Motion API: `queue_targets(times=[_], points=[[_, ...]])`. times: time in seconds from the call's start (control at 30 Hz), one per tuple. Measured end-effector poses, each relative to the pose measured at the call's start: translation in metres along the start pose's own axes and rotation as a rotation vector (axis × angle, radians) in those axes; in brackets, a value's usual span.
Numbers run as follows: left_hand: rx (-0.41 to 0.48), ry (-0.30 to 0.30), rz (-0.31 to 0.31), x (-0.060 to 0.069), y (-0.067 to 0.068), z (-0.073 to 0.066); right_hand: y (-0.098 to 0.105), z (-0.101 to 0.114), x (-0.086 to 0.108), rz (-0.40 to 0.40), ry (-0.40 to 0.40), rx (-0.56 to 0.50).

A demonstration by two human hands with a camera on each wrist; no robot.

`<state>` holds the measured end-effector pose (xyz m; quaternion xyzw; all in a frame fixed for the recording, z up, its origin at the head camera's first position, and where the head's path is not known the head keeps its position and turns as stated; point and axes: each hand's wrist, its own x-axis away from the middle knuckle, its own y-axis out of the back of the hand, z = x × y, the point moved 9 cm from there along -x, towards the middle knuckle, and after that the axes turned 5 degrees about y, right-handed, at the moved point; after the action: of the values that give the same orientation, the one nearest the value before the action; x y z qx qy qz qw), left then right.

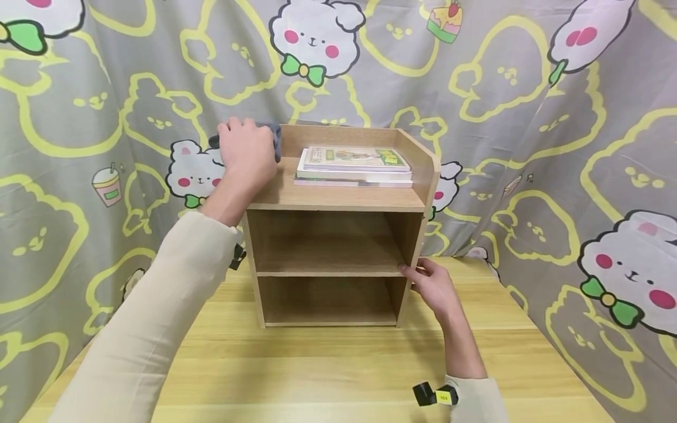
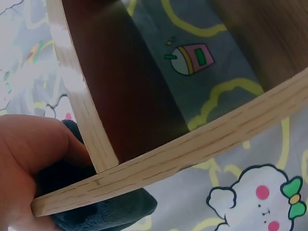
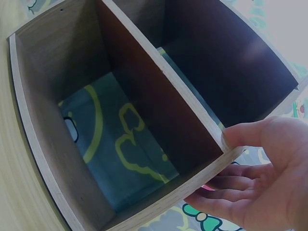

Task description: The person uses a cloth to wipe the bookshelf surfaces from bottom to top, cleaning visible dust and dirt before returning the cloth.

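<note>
- Shelf (image 1: 335, 200): wooden, upright on the counter (image 1: 296, 376), its front facing me.
- Left hand (image 1: 245, 147): my fingers are curled over a dark cloth (image 1: 277, 141), holding it at the top of the left side panel (image 2: 192, 147); the cloth shows on both faces of that panel.
- Right hand (image 1: 435, 286): my fingers grip the right side panel (image 1: 418, 247), thumb at the near edge of the middle board (image 1: 328, 274), the others along the outer face.
- Books (image 1: 354, 167): stacked flat on top, right of the cloth.
- Patterned curtain (image 1: 317, 108): far side, left and right.
</note>
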<state>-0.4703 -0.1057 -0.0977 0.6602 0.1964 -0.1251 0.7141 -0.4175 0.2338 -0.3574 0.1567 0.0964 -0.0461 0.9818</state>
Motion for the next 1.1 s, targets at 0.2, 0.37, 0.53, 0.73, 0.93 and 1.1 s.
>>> queue_targets(times=[0.2, 0.37, 0.53, 0.73, 0.93, 1.1], points=[[0.016, -0.024, -0.084, 0.015, 0.001, 0.002, -0.001, -0.002, 0.001, -0.001, -0.006, 0.008], [0.029, -0.015, -0.104, 0.021, 0.001, 0.005, 0.000, -0.003, 0.001, -0.004, -0.017, 0.011], [0.059, -0.013, -0.141, 0.029, 0.007, 0.008, 0.000, 0.000, 0.000, -0.005, -0.012, 0.012], [0.146, -0.041, -0.233, 0.043, 0.015, 0.013, -0.001, 0.003, 0.001, 0.002, -0.006, 0.016], [0.243, -0.078, -0.339, 0.059, 0.022, 0.018, -0.001, 0.001, 0.001, -0.003, -0.007, 0.010], [0.376, -0.135, -0.473, 0.079, 0.025, 0.025, 0.000, 0.001, 0.001, -0.003, -0.004, 0.002]])
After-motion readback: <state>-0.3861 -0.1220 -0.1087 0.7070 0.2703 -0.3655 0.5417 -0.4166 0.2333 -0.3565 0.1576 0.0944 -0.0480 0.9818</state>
